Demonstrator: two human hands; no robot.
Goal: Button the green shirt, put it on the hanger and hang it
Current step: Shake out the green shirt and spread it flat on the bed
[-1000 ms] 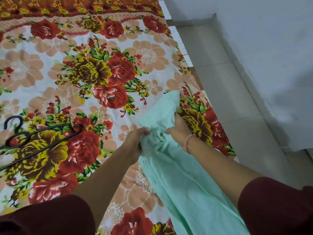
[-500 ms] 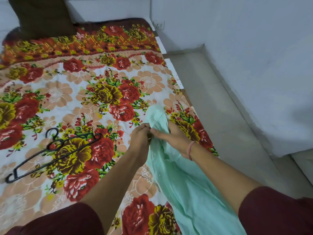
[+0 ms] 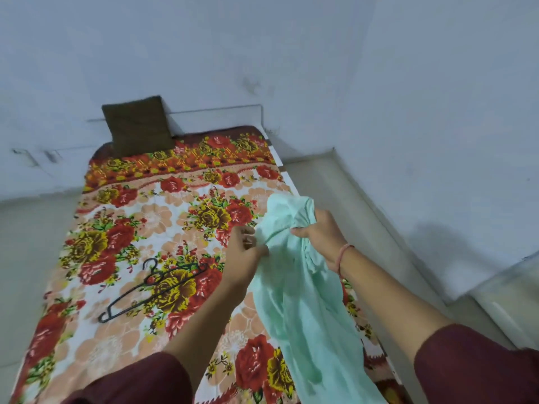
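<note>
Right now, nearest you, the shirt [image 3: 294,301] runs in a long bunch from 5 o'clock, beside your right sleeve, up toward the middle. It is gathered, not spread flat on the bed [image 3: 122,217]. Your left hand [image 3: 245,252] meets it on its 9 o'clock side, fingers [image 3: 248,237] curled and pinching the cloth's edge. Your right hand [image 3: 323,231] sits at about 2 o'clock from the left, fingers closed around a wad of fabric just below the shirt's top end. No button or buttonhole shows, so I cannot tell how many are fastened. By my reading you're in the buttoning step, or sorting the front edges for it.

Next, find both front edges and lay one over the other, with one hand steadying the hole and the other feeding the button.

The hanger [image 3: 154,287] lies untouched on the bed at 8 o'clock from your left hand, well apart. Beyond it, at 11 o'clock, a brown cushion [image 3: 137,126] leans on the wall [image 3: 291,53].
</note>
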